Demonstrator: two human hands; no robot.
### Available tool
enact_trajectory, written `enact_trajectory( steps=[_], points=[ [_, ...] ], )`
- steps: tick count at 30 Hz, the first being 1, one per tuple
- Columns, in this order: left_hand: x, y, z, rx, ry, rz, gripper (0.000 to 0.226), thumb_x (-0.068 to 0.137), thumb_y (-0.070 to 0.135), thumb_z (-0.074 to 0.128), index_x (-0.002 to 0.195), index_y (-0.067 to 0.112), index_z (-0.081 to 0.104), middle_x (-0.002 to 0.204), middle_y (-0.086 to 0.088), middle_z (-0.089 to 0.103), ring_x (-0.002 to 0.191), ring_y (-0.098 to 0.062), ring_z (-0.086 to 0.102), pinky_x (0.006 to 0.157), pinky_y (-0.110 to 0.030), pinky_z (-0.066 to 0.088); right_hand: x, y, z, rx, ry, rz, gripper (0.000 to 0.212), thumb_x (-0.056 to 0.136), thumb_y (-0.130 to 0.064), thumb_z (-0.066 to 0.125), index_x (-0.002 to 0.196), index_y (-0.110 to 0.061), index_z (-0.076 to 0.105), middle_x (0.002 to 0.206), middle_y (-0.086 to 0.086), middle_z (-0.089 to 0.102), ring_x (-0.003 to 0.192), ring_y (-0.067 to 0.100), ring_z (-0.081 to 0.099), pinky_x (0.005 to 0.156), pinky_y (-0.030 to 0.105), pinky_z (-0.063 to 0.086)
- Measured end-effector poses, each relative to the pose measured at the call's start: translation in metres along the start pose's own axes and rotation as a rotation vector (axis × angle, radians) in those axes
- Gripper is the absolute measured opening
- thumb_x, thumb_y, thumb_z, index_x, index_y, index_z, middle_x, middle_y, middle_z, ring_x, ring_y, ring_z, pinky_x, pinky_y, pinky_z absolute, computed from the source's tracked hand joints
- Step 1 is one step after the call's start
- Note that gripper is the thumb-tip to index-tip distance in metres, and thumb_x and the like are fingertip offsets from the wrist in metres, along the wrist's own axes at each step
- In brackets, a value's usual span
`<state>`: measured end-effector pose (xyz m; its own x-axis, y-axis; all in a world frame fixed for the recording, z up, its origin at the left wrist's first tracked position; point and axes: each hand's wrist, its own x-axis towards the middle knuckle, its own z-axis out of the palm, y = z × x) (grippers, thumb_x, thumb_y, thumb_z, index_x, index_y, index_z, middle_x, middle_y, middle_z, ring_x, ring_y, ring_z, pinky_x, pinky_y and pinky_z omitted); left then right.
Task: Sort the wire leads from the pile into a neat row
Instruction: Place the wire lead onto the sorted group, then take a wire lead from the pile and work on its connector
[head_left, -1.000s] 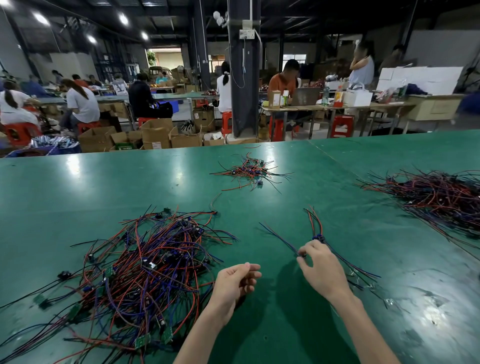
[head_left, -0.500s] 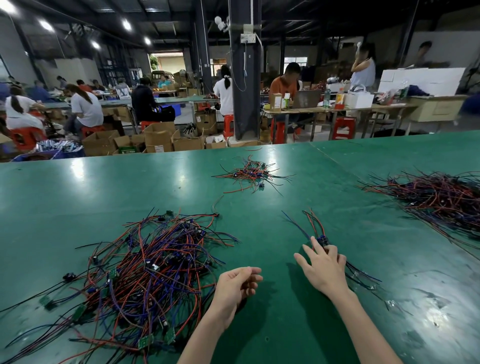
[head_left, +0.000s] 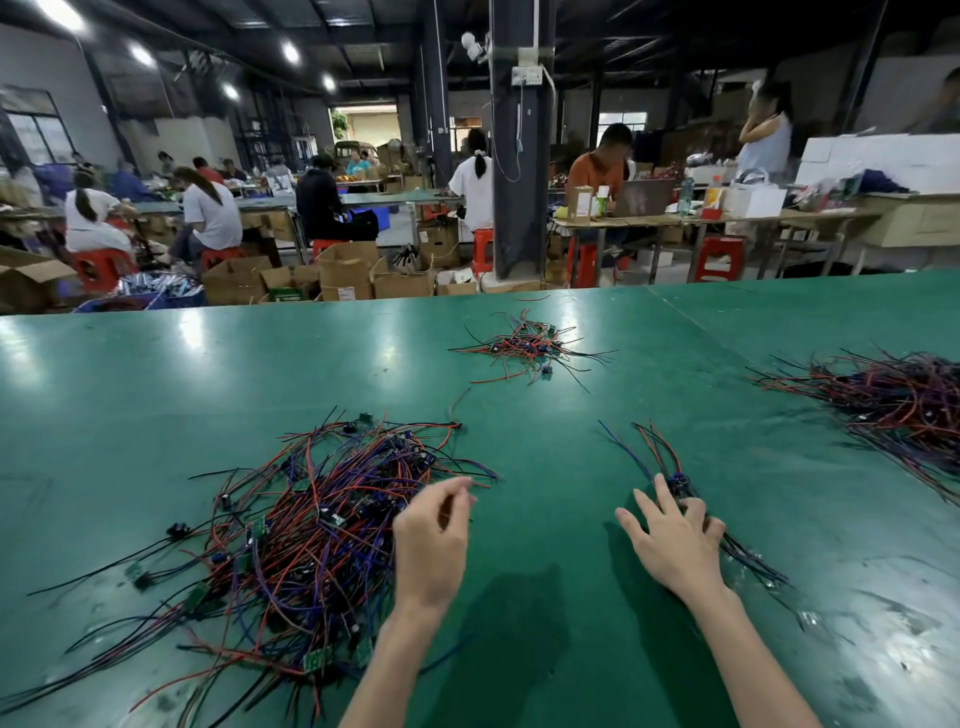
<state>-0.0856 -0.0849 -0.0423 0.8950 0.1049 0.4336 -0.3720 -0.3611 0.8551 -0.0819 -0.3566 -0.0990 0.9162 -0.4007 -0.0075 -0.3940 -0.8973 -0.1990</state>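
Head: left hand (head_left: 434, 538) moved onto pile (head_left: 311, 530), possibly pinching.

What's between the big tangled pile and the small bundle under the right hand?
Head view: just bare green table, plus the left hand at the right edge of the tangled pile. The right hand presses the bundle.

Bare table (head_left: 545, 447) leaves a lane between tangled pile (head_left: 311, 525) and laid-out bundle (head_left: 658, 451); far heap (head_left: 524, 345) and right heap (head_left: 893, 402) sit well apart
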Motion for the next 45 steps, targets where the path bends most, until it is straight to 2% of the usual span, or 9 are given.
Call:
enact_trajectory(
  steps=[4,9,12,17,25,30,36,42,45],
  points=[
    [0.031,-0.014,-0.040,0.389,0.152,-0.090,0.031,0.091,0.008,0.057,0.122,0.009,0.060,0.114,-0.010,0.062,0.107,-0.022,0.051,0.090,-0.030,0.043,-0.003,-0.003,-0.002,-0.016,0.004,0.000,0.059,0.095,-0.063,0.021,0.147,-0.035,0.028,0.161,-0.004,0.001,0.140,0.027,0.011,0.108,0.049,0.015],
    [0.054,-0.035,-0.075,0.818,0.049,-0.501,0.053,0.095,0.031,0.051,0.143,0.016,0.033,0.138,-0.023,0.037,0.125,-0.036,0.035,0.102,-0.050,0.033,-0.017,-0.028,-0.005,-0.057,0.115,-0.128,0.056,0.096,-0.059,0.025,0.145,-0.033,0.033,0.161,-0.001,0.009,0.140,0.024,0.011,0.108,0.049,0.016],
    [0.056,-0.048,-0.079,0.834,0.033,-0.492,0.037,0.095,0.029,0.052,0.131,0.019,0.051,0.124,-0.015,0.054,0.114,-0.033,0.050,0.096,-0.046,0.037,-0.032,-0.050,0.005,-0.065,0.124,-0.280,0.054,0.096,-0.057,0.029,0.144,-0.033,0.036,0.160,-0.002,0.012,0.141,0.023,0.012,0.109,0.048,0.013],
    [0.053,-0.051,-0.086,0.603,0.217,-0.298,0.015,0.088,0.008,0.063,0.100,0.006,0.072,0.092,-0.013,0.071,0.071,-0.025,0.062,0.072,-0.035,0.052,-0.048,-0.072,0.023,-0.037,0.075,-0.405,0.048,0.100,-0.047,0.026,0.143,-0.030,0.035,0.159,-0.003,0.016,0.142,0.022,0.010,0.110,0.048,0.008],
    [0.060,-0.007,-0.092,0.281,0.388,-0.130,0.028,0.084,0.012,0.070,0.110,0.001,0.066,0.102,-0.013,0.069,0.091,-0.023,0.065,0.086,-0.033,0.051,-0.052,-0.074,0.018,0.047,0.135,-0.422,0.043,0.100,-0.043,0.031,0.140,-0.029,0.041,0.155,-0.005,0.025,0.141,0.020,0.011,0.111,0.044,0.008],
    [0.045,0.029,-0.053,-0.200,0.071,-0.314,0.028,0.084,0.017,0.066,0.109,0.004,0.065,0.098,-0.004,0.070,0.090,-0.016,0.064,0.083,-0.026,0.050,-0.058,-0.081,0.012,0.386,0.275,-0.475,0.028,0.096,-0.034,0.050,0.121,-0.026,0.060,0.126,-0.016,0.054,0.123,0.007,0.035,0.098,0.024,0.019],
    [0.004,0.025,0.022,-0.890,-0.189,-0.753,0.013,0.091,-0.005,0.050,0.084,-0.001,0.060,0.064,-0.004,0.068,0.058,-0.011,0.066,0.059,-0.016,0.055,-0.070,-0.088,-0.004,1.074,-0.025,-0.361,0.010,0.091,-0.013,0.062,0.092,-0.016,0.071,0.090,-0.004,0.071,0.091,0.013,0.062,0.086,0.022,0.046],
    [-0.012,0.012,0.039,-0.975,-0.248,-0.838,0.013,0.091,-0.003,0.051,0.092,-0.003,0.064,0.068,-0.011,0.070,0.055,-0.014,0.067,0.051,-0.022,0.054,-0.073,-0.088,-0.007,1.337,-0.169,-0.233,0.013,0.091,-0.013,0.062,0.085,-0.007,0.073,0.084,0.006,0.074,0.079,0.012,0.063,0.081,0.030,0.049],
    [-0.016,0.008,0.042,-0.978,-0.265,-0.836,0.013,0.090,-0.003,0.052,0.094,-0.004,0.065,0.073,-0.014,0.070,0.059,-0.016,0.068,0.054,-0.024,0.056,-0.073,-0.089,-0.005,1.399,-0.174,-0.196,0.010,0.089,-0.012,0.064,0.085,-0.009,0.073,0.081,0.004,0.073,0.076,0.010,0.063,0.073,0.022,0.049]
  ],
)
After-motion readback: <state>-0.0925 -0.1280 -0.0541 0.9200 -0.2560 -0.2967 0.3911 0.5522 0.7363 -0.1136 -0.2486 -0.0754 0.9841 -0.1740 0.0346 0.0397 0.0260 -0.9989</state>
